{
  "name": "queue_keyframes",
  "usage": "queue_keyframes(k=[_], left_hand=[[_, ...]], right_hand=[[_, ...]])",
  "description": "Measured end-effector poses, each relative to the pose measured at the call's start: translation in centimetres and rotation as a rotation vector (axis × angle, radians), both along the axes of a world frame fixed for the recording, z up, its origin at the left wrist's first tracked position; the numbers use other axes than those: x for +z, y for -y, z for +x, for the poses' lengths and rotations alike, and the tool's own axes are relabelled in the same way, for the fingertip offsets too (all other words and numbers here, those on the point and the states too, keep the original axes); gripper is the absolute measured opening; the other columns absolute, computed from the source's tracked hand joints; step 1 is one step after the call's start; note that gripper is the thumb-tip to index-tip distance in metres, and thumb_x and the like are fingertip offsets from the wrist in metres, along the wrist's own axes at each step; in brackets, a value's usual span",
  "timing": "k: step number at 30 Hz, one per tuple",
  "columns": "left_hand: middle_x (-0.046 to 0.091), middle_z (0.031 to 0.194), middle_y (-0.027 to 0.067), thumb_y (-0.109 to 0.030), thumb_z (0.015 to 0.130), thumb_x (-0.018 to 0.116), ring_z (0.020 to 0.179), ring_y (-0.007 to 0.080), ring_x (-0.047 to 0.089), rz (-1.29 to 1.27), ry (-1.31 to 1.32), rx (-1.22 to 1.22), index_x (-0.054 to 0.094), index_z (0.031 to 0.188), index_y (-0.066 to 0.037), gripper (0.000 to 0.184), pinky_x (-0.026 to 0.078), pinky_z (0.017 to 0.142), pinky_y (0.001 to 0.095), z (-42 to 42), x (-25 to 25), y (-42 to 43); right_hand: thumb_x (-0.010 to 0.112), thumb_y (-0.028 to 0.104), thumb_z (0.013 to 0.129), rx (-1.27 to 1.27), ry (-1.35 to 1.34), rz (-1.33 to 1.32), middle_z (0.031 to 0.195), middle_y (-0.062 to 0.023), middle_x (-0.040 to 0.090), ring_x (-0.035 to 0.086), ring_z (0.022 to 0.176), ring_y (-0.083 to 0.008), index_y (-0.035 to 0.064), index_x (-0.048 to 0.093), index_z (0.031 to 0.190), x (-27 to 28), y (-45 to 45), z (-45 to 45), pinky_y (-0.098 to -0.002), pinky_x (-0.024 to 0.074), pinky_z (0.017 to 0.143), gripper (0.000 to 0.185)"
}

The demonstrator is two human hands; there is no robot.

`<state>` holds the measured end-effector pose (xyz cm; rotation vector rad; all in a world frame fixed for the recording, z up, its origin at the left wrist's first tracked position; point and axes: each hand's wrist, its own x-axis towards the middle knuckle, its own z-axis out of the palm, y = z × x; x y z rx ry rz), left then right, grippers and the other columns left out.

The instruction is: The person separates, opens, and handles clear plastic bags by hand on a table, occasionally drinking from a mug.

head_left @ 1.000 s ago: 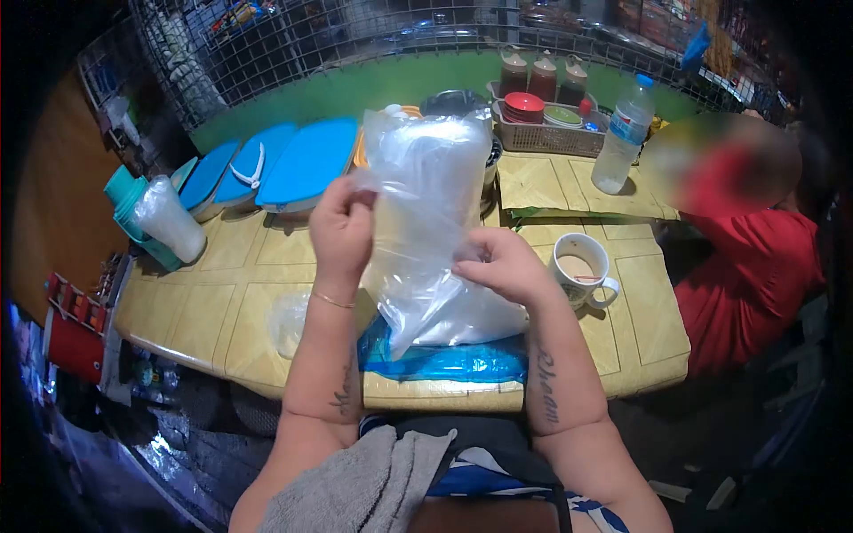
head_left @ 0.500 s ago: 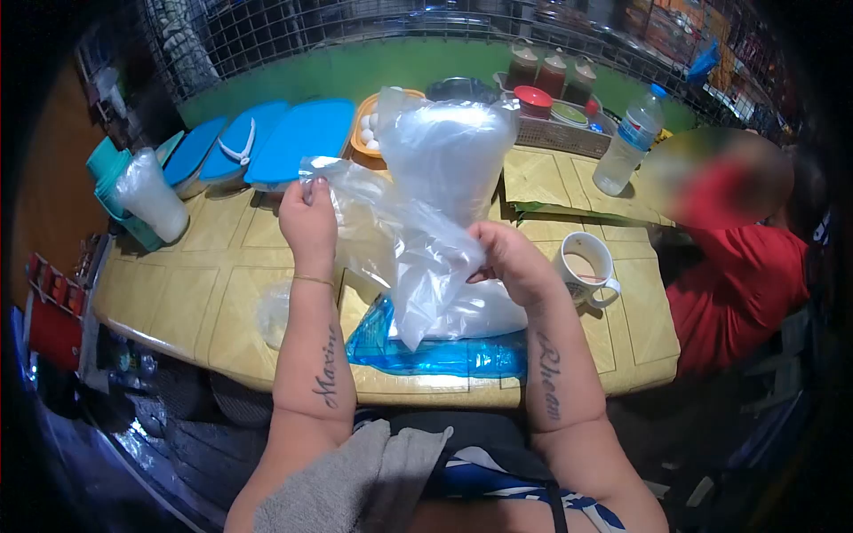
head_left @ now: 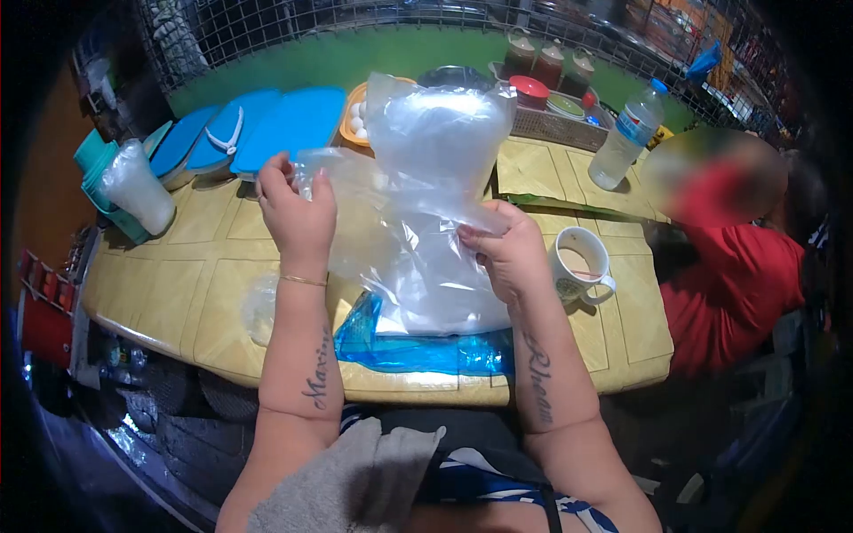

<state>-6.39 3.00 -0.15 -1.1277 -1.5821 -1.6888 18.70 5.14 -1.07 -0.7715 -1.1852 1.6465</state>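
Note:
A thin clear plastic bag is stretched sideways between my two hands above the table. On its right side, my right hand pinches the film between thumb and fingers. My left hand is at the bag's left end, thumb and fingers apart, with the film's edge touching or just beside them. Behind and beneath the bag lies a thick stack of clear plastic bags. Blue plastic wrapping lies at the near side of that stack. A crumpled clear plastic piece rests left of my left forearm.
A mug of milky drink stands right of my right hand. Farther back are a water bottle, blue-lidded containers, eggs and a condiment basket. A teal pitcher stands left. A person in red sits at right.
My left hand has loosened from a closed pinch, its thumb and fingers now spread. The bag hangs flatter and wider. My right hand keeps its pinch, turned slightly. The view has shifted a little.

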Motion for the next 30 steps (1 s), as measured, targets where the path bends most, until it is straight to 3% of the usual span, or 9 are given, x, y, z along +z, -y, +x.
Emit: queue_keyframes(k=[3, 7, 13, 16, 20, 21, 25, 28, 30], left_hand=[[0.057, 0.083, 0.0096, -0.015, 0.075, 0.08, 0.08, 0.0258, 0.058, 0.08, -0.201, -0.137, 0.06, 0.086, -0.002, 0.027, 0.047, 0.069, 0.0361, 3.0, 2.0, 2.0], [0.06, 0.078, 0.008, -0.02, 0.073, 0.084, 0.072, 0.0196, 0.057, -0.389, -0.27, -0.84, 0.061, 0.083, -0.002, 0.031, 0.047, 0.067, 0.0317, 6.2, 2.7, 4.4], [0.061, 0.071, 0.0063, -0.014, 0.075, 0.082, 0.07, 0.0137, 0.059, -0.682, -0.008, -1.078, 0.063, 0.08, -0.003, 0.022, 0.047, 0.065, 0.0272, 7.0, 1.6, 3.8], [0.062, 0.073, 0.0028, -0.009, 0.079, 0.079, 0.073, 0.0101, 0.058, -0.571, 0.083, -1.067, 0.063, 0.081, -0.003, 0.017, 0.046, 0.068, 0.0251, 6.0, 2.0, 4.0], [0.061, 0.074, -0.0011, -0.006, 0.086, 0.072, 0.066, 0.0057, 0.05, -0.1, 0.676, -0.999, 0.058, 0.076, -0.005, 0.018, 0.042, 0.061, 0.0236, 3.4, 1.7, 2.9], [0.064, 0.086, 0.003, -0.004, 0.088, 0.069, 0.066, 0.0046, 0.049, 0.011, 0.691, -0.92, 0.056, 0.079, -0.005, 0.016, 0.042, 0.063, 0.0216, 2.0, 1.2, 2.3], [0.06, 0.115, 0.0144, 0.006, 0.089, 0.058, 0.079, 0.0084, 0.053, 0.437, 0.672, -0.707, 0.052, 0.09, -0.003, 0.011, 0.045, 0.073, 0.0236, -1.6, 1.7, 2.7], [0.062, 0.112, 0.0115, 0.012, 0.089, 0.051, 0.086, 0.0114, 0.057, 0.556, 0.432, -0.382, 0.053, 0.088, -0.004, 0.017, 0.048, 0.081, 0.0251, -0.4, 3.6, 3.1], [0.064, 0.099, 0.0087, 0.017, 0.077, 0.043, 0.084, 0.0135, 0.059, 0.373, 0.207, -0.463, 0.059, 0.087, -0.001, 0.027, 0.049, 0.075, 0.0263, 0.2, 2.7, 3.7]], right_hand=[[0.075, -0.007, 0.077, -0.031, -0.087, 0.008, 0.095, -0.0074, 0.069, 0.067, 0.083, -0.014, -0.0016, 0.062, 0.111, 0.5, 0.2, -0.3, -0.026, 0.0557, 0.073, 0.036], [0.075, -0.008, 0.076, -0.031, -0.17, 0.035, 0.1, -0.0076, 0.068, 0.067, 0.09, -0.016, -0.0018, 0.06, 0.112, 0.4, 0.6, -0.8, -0.0277, 0.0562, 0.08, 0.039], [0.075, -0.008, 0.074, 0.053, -0.211, 0.064, 0.106, -0.0098, 0.066, 0.066, 0.094, -0.0164, -0.0009, 0.056, 0.118, -0.5, 0.4, -0.6, -0.027, 0.0544, 0.081, 0.048], [0.078, -0.002, 0.075, 0.121, -0.387, -0.027, 0.101, -0.0071, 0.067, 0.066, 0.085, -0.0137, 0.0018, 0.054, 0.117, 0.1, 0.8, -0.9, -0.0257, 0.0539, 0.072, 0.048], [0.079, 0.002, 0.078, 0.227, -0.55, 0.012, 0.096, -0.0079, 0.068, 0.066, 0.081, -0.015, 0.0058, 0.056, 0.117, -0.9, -0.8, 0.8, -0.0274, 0.0546, 0.07, 0.045], [0.077, 0.0, 0.078, 0.191, -0.539, 0.011, 0.097, -0.0085, 0.068, 0.066, 0.083, -0.0154, 0.0056, 0.056, 0.117, -0.3, -0.8, 0.7, -0.0275, 0.0549, 0.072, 0.045], [0.074, -0.005, 0.078, 0.089, -0.499, -0.008, 0.102, -0.0091, 0.067, 0.066, 0.089, -0.016, 0.0046, 0.056, 0.119, 0.1, -1.0, 1.0, -0.0287, 0.0556, 0.079, 0.045], [0.074, -0.006, 0.078, 0.067, -0.46, -0.007, 0.105, -0.0076, 0.067, 0.066, 0.089, -0.0158, 0.0043, 0.057, 0.119, 0.3, -1.0, 0.8, -0.0289, 0.056, 0.081, 0.045], [0.075, -0.005, 0.077, 0.067, -0.383, 0.018, 0.105, -0.0068, 0.067, 0.066, 0.088, -0.015, 0.0039, 0.056, 0.118, -0.3, -1.2, 0.8, -0.0284, 0.0553, 0.081, 0.046]])
